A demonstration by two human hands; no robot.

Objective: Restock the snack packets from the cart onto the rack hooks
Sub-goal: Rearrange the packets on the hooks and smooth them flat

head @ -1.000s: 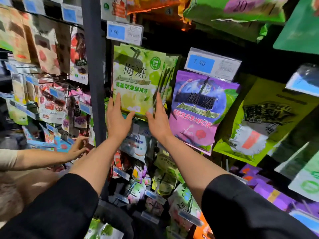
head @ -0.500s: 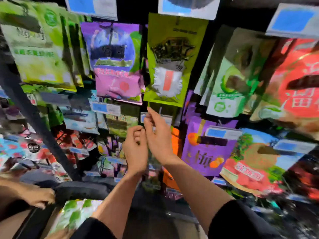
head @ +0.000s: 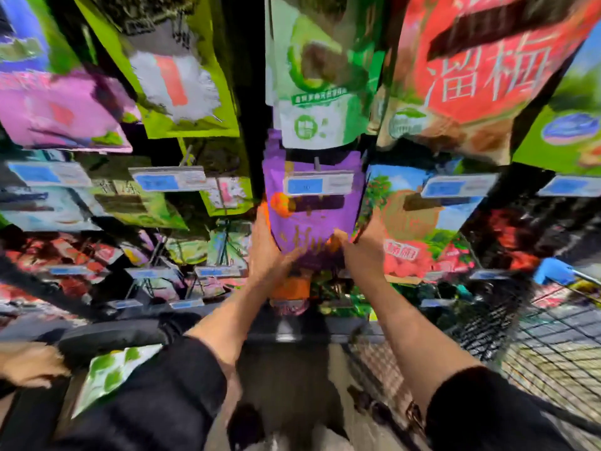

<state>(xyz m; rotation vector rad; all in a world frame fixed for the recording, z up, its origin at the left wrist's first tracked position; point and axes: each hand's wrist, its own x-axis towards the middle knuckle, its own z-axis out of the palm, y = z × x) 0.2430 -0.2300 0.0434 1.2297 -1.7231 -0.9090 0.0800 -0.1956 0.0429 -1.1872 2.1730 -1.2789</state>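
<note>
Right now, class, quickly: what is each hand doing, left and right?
Left hand: grips the lower left edge of the purple packet.
Right hand: grips the same packet's lower right edge, thumb on its front.

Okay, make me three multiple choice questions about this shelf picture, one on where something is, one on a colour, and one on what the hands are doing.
1. Where is the white price tag with the blue label nearest the hands?
A. Across the top of the purple packet
B. On the floor
C. On the person's sleeve

2. What colour is the packet between the hands?
A. Black
B. Purple
C. White

3. What are the hands doing?
A. Hanging idle
B. Both hold the purple packet's lower part
C. Pushing a cart

Answers:
1 A, the price tag sits over the purple packet's upper part.
2 B, its face is purple with an orange spot.
3 B, the left hand and right hand grip its lower edges.
</note>
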